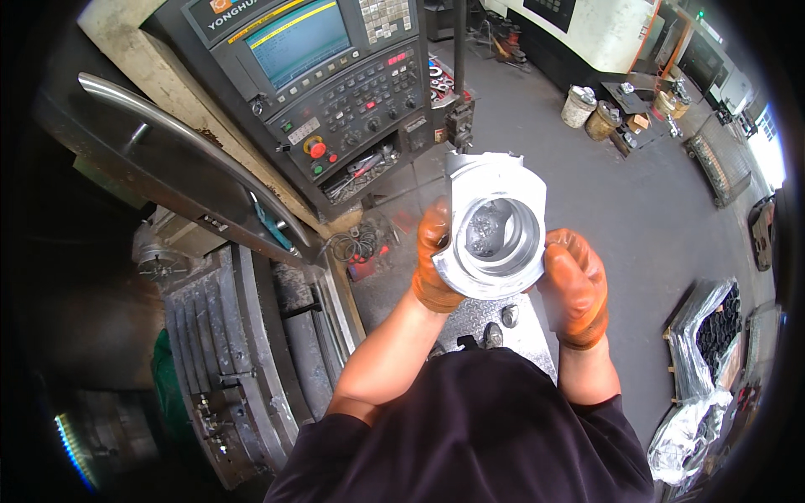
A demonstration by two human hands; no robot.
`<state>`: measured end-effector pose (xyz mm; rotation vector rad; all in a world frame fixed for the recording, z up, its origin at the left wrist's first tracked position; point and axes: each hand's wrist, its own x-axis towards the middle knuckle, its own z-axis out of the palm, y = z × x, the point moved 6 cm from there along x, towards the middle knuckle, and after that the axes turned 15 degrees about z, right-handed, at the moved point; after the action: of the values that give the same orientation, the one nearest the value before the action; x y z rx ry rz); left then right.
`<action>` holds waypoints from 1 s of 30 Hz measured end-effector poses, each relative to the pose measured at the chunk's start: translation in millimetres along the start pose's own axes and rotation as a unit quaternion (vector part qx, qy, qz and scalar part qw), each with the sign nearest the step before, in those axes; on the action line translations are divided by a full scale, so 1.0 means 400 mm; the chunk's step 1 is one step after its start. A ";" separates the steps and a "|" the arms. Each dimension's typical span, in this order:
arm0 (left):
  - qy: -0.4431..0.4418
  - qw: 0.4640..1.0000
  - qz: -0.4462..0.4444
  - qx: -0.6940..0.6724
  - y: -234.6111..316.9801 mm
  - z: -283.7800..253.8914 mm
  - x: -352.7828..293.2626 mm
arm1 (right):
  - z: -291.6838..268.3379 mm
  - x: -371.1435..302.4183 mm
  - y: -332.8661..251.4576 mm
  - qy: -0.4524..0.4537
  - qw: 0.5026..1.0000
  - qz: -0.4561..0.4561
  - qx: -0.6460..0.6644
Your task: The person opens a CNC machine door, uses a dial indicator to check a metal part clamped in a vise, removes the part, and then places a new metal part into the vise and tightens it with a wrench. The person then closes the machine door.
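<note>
Hidden behind the silvery casting (496, 178), below-right of the control panel (335, 105): some left fingers. We see the left hand (426, 268) grasping it; right hand (579, 289) curled alongside, grip unclear.

At the left edge of the smooth grey floor (637, 201) stands a control cabinet (360, 126) with a lit screen (298, 44), near a machine bed (201, 331) with ribbed metal covers. Toward the floor's far edge stand a white-and-black machine housing (599, 33) and two buckets (579, 107); a tread plate (534, 337) covers part of the near edge. A film-wrapped load (692, 352) lies at the right edge, and bright light fills a window (769, 134) at the far right corner.
</note>
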<state>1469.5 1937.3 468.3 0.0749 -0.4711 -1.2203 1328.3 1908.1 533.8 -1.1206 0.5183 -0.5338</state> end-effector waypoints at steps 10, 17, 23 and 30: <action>-0.027 0.997 0.057 -0.039 0.000 0.076 0.021 | -0.069 -0.009 0.035 -0.027 0.999 -0.014 -0.021; -0.067 0.987 0.077 0.121 0.012 0.084 0.004 | -0.127 -0.013 0.064 0.052 0.998 0.016 0.004; -0.073 0.981 0.081 0.161 0.011 0.067 -0.005 | -0.142 -0.016 0.068 0.027 0.999 0.034 0.017; -0.065 0.986 0.071 0.138 -0.004 0.079 -0.011 | -0.183 -0.037 0.073 0.098 0.988 0.015 -0.117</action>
<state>1454.6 1946.7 495.1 0.1964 -0.7453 -1.0185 1274.7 1876.8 483.2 -1.2892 0.7827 -0.5697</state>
